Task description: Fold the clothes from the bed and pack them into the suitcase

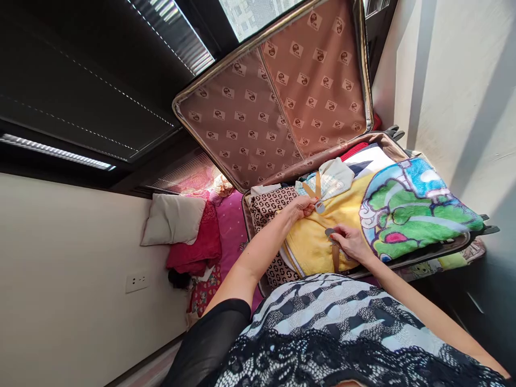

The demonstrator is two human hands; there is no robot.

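An open suitcase [253, 236] is packed with folded cloth. Across it lies a yellow blanket [312, 244] with a green and blue cartoon picture. My left hand [303, 207] is closed on one grey strap buckle [320, 207], which joins two tan straps [318, 185] from the far side. Closer to me, my right hand [351, 243] pinches the other grey buckle [330, 234], which has a tan strap [336, 259] running down to the near edge. The two buckles are apart above the yellow blanket. A brown patterned cloth [271, 205] lies under the blanket at the left.
The suitcase lid [278, 97] stands raised at the back, with a printed pink-brown lining. To the left are a pale cushion [173, 219] and a red cloth bundle [197, 251] on pink bedding [233, 220]. A white wall [463, 97] rises at the right.
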